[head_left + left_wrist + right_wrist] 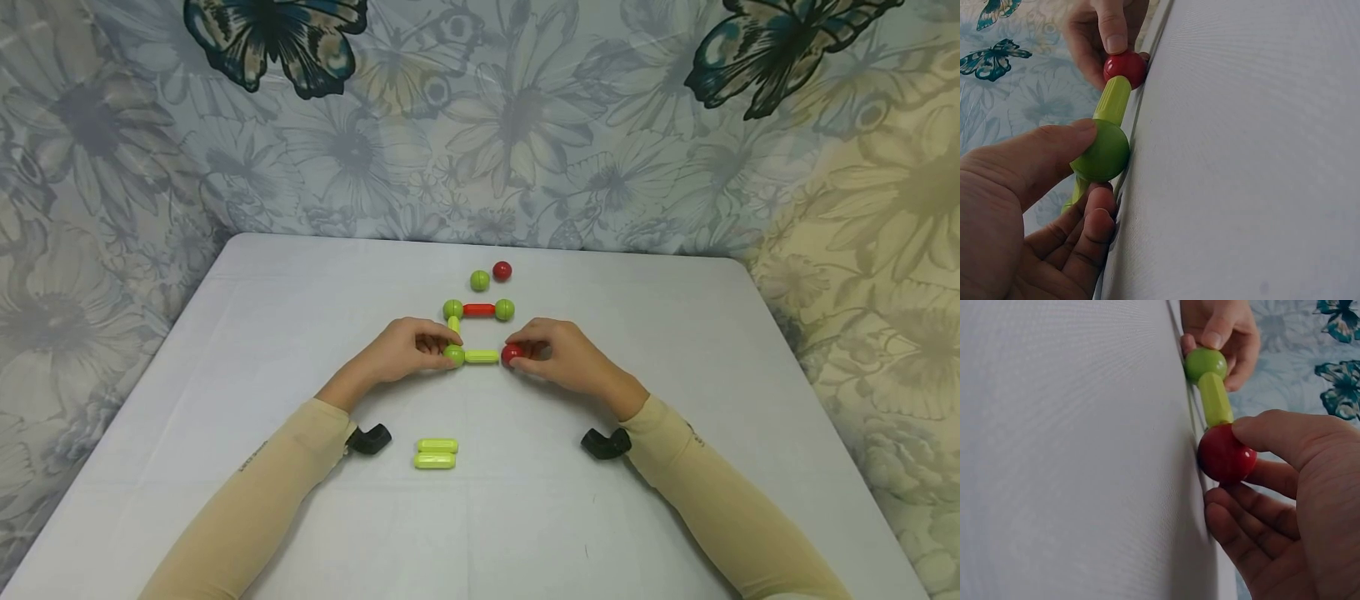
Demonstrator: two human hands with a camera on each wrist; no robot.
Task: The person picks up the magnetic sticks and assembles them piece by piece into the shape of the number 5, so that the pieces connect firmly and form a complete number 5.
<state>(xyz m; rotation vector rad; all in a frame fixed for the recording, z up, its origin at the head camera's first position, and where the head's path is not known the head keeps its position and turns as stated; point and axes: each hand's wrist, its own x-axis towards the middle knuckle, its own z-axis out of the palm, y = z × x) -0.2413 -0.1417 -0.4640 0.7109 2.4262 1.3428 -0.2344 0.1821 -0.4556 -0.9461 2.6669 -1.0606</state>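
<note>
My left hand pinches a green ball between thumb and fingers. From this ball a yellow-green rod runs right to a red ball, which my right hand pinches. Rod and red ball meet closely; whether they are joined I cannot tell. A second yellow-green rod, partly behind the left fingers, leads back to another green ball. From there a red rod reaches a further green ball on the right. Together the pieces form a shape with its right side open.
Behind the shape lie a loose green ball and a loose red ball. Two yellow-green rods lie side by side nearer the front. Black wrist mounts stick out from both sleeves. A white cloth covers the table.
</note>
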